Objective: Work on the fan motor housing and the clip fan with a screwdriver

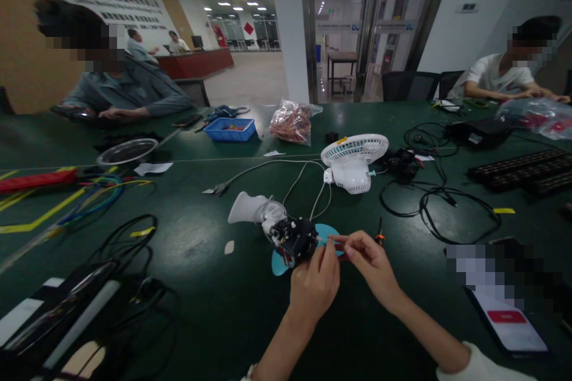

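A taken-apart small fan lies on the green table, with its black motor point(300, 240) bare, a white base point(246, 208) to the left and blue blades point(280, 263) underneath. My left hand point(315, 278) is closed in a pinch beside the motor, at the end of a thin reddish wire-like piece point(341, 239). From the right, my right hand point(373, 265) pinches the same piece between thumb and fingers. Its exact kind is too small to tell. Just beyond my right hand lies a screwdriver point(380, 232) with an orange and black handle.
Behind the motor stands a white fan cage with its housing point(355, 164). A blue tray point(230, 129) and a bag of reddish parts point(291, 122) sit farther back. Black cables point(440, 205) and a phone point(507, 315) lie right. Co-workers sit across the table, left and right.
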`<control>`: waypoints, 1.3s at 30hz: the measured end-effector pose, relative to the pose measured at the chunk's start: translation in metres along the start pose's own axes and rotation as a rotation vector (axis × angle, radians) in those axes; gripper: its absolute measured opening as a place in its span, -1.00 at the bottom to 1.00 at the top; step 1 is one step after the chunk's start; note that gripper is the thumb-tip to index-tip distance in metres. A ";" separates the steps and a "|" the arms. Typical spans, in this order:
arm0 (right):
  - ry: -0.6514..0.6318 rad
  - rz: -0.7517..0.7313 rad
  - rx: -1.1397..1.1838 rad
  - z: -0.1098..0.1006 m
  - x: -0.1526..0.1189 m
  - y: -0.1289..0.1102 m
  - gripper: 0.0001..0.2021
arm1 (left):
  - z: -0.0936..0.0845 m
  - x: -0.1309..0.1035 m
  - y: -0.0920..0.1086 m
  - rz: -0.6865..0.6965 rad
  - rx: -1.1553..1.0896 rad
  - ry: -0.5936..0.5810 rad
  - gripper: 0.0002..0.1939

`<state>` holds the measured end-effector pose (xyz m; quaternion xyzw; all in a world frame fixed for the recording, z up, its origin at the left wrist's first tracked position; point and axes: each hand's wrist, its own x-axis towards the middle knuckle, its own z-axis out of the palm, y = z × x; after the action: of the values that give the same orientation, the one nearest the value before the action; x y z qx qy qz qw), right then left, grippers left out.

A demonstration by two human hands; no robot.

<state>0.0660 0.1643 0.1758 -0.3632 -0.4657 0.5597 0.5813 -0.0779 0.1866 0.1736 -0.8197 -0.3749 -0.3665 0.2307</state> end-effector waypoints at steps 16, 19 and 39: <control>0.033 -0.016 -0.012 0.000 0.000 0.003 -0.89 | 0.005 -0.009 0.011 -0.181 -0.001 0.007 -0.74; 0.025 -0.027 -0.011 0.000 0.000 0.003 -0.89 | 0.007 -0.010 0.013 -0.204 -0.016 0.013 -0.74; 0.022 -0.149 -0.048 0.000 0.001 0.013 -0.88 | 0.015 -0.013 0.015 -0.243 0.008 0.034 -0.76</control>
<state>0.0620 0.1666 0.1636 -0.3476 -0.4983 0.4994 0.6176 -0.0658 0.1817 0.1526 -0.7611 -0.4688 -0.4042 0.1940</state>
